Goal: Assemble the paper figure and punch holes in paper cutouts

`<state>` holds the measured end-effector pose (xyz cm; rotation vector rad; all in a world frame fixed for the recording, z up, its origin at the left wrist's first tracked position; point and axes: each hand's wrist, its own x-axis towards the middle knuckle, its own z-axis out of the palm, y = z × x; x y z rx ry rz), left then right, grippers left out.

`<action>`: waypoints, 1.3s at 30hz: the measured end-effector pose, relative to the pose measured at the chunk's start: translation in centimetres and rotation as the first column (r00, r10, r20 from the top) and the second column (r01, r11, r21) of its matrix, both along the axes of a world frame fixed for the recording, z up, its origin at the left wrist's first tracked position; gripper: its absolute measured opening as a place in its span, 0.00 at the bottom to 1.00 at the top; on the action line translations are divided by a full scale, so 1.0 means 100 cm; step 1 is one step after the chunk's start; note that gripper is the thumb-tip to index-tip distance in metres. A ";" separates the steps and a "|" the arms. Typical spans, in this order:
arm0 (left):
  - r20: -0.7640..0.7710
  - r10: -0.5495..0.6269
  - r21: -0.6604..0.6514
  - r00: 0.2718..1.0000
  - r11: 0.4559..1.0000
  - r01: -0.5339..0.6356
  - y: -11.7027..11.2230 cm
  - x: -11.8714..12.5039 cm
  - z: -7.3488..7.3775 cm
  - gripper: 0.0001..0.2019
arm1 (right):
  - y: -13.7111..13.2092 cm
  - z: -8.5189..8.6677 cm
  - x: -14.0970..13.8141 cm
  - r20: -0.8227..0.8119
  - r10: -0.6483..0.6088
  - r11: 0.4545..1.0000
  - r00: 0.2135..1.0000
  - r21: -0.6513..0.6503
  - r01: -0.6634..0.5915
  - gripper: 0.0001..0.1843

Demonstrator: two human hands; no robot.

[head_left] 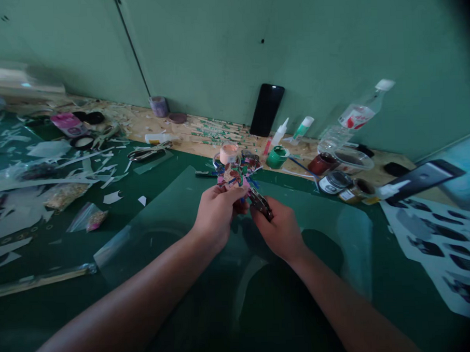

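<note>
My left hand (216, 218) is closed on a small multicoloured piece (239, 178), with pink, blue, red and green parts sticking out. What it is made of cannot be told. Wrapped in my right hand (279, 226) are the dark handles of what looks like a pair of pliers (260, 203). Its tip points at the coloured piece, but whether they touch is hidden. Both hands meet above a clear plastic sheet (162, 205) on the green table. Just beyond them stands a jar of peach paint (229, 153).
Along the wall stand a green paint jar (277, 157), glue bottles (280, 131), a phone (267, 109), a plastic bottle (360, 111) and dark jars (334, 182). Scissors (149, 151), small bags (88, 217) and scraps lie left. Printed sheets (444, 250) lie right.
</note>
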<state>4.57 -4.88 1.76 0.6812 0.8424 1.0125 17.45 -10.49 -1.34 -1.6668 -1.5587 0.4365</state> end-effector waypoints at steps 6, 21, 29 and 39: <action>-0.019 0.005 0.008 1.000 1.000 -0.004 -0.001 0.001 -0.001 0.07 | -0.001 0.000 0.001 -0.015 -0.007 0.999 1.000 -0.040 0.007 0.09; -0.011 0.005 0.000 1.000 1.000 -0.005 -0.003 0.001 0.000 0.07 | 0.001 0.004 0.000 -0.092 -0.008 0.995 0.996 -0.099 -0.001 0.10; -0.196 -0.130 0.201 0.972 0.965 0.170 -0.001 -0.002 0.003 0.12 | 0.001 -0.001 -0.001 -0.585 0.041 0.973 0.810 -0.161 -0.166 0.08; -0.192 -0.627 0.349 0.755 0.675 0.650 0.003 -0.003 -0.015 0.15 | -0.009 0.010 -0.015 -0.901 -0.026 0.889 0.432 -0.218 -0.403 0.10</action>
